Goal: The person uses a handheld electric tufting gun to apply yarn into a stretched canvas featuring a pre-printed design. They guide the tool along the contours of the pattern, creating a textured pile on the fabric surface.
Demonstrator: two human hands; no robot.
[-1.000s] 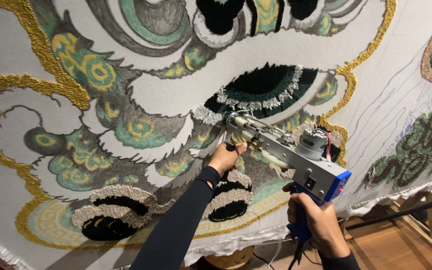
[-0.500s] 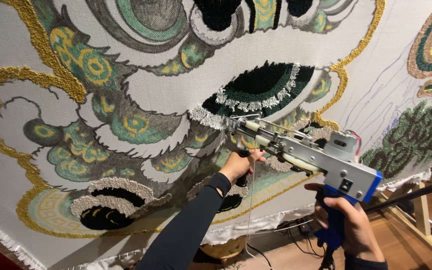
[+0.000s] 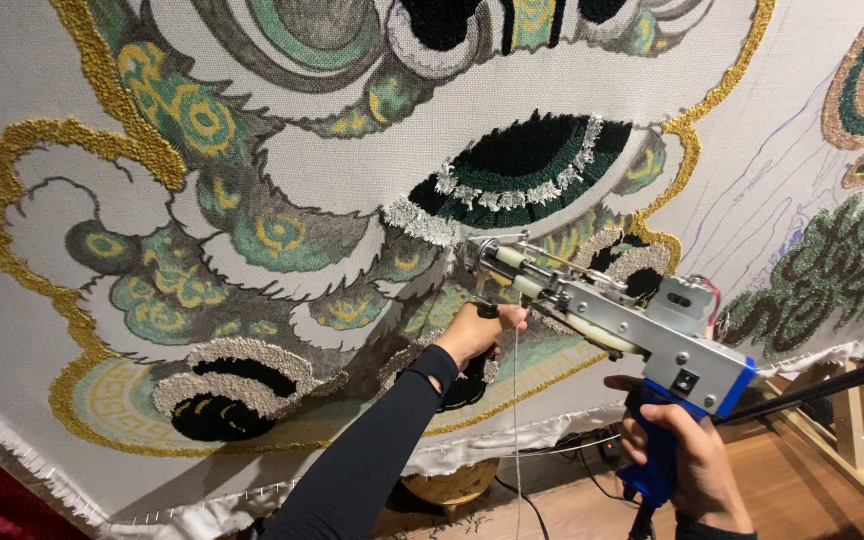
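1. Mostly, the view is filled by a big white cloth (image 3: 572, 90) stretched upright, partly covered in tufted yarn: gold outlines, green and grey swirls, black patches and a dark eye shape fringed with silver near the middle.
2. Along the cloth's lower edge a frayed white hem hangs loose, and its right-hand part carries thin drawn lines not yet filled with yarn.
3. Below the cloth lies a wooden floor (image 3: 812, 500), with a pale wooden frame leg (image 3: 832, 445) at the lower right and a black cable trailing near the hem.
4. A tufting gun (image 3: 632, 325), grey metal with a blue handle, points up and to the left; its tip touches the cloth just under the silver fringe, a little right of the cloth's middle.
5. The left arm, in a black sleeve (image 3: 372, 460), reaches up from the bottom edge of the view.
6. The right hand (image 3: 687, 460) is closed around the blue handle below the gun's body, fingers wrapped tight.
7. The left hand (image 3: 477, 330) is closed on a small black grip just under the gun's front end, close against the cloth.
8. A thin pale strand of yarn (image 3: 515, 420) hangs straight down from the gun's front, just right of the left hand.
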